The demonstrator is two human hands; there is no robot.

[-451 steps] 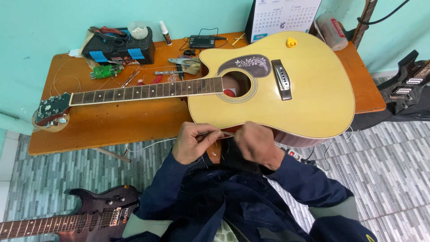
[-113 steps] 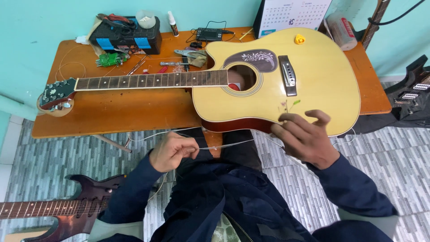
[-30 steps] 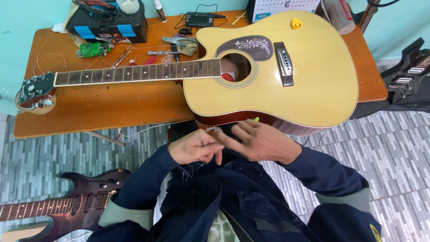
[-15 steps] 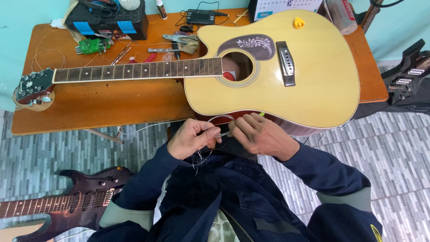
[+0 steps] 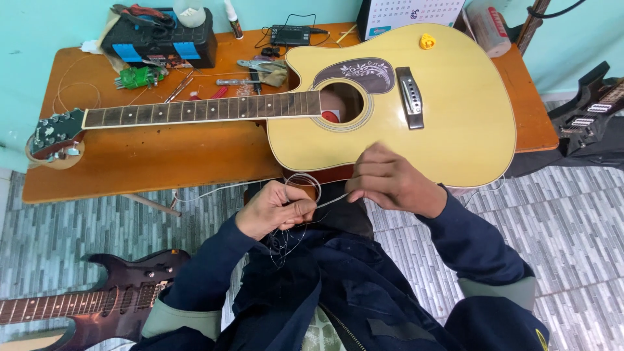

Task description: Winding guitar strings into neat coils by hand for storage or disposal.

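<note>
A yellow acoustic guitar lies flat on a wooden table, its neck pointing left and no strings showing on it. In front of the table's near edge, my left hand pinches a thin coiled guitar string with loose loops hanging below it. My right hand grips the same string a little to the right, just under the guitar's lower edge. The string runs taut between both hands.
A black toolbox, green tool, pliers, small black device, yellow pick and calendar are along the table's back. A dark electric guitar lies on the tiled floor at left; another leans at right.
My hands have drawn slightly apart, the right one rising toward the guitar's edge, and the string between them is pulled straighter.
</note>
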